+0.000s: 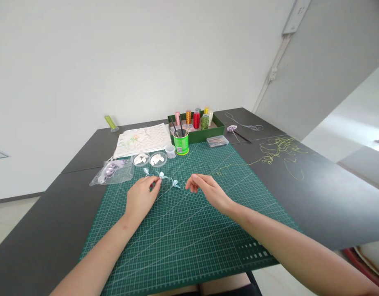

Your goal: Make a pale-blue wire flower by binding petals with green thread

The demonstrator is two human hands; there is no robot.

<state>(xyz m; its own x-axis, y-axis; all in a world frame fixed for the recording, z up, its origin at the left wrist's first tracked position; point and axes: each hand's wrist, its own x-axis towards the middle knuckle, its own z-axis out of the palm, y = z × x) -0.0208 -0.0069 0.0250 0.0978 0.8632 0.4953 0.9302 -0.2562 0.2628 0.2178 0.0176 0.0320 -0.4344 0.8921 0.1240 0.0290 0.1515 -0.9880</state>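
Observation:
Three small light-blue fabric flowers lie in a slanting row on the green cutting mat (189,246): a left flower (146,171), a middle flower (161,175) and a right flower (175,183). My left hand (142,193) has thumb and forefinger brought together at the middle flower, pinching its lower edge. To the right of the row, my right hand (208,190) hovers over the mat, thumb and fingers curled together, apart from the flowers. Whatever those fingers hold, if anything, is too small to see.
Beyond the flowers stand two dishes of white pieces (158,159), a green can (181,144) with tools and a box (204,134) of thread spools. A plastic bag (112,171) lies left, paper sheets (143,139) behind it. Tangled yellow-green thread (278,149) spreads at right.

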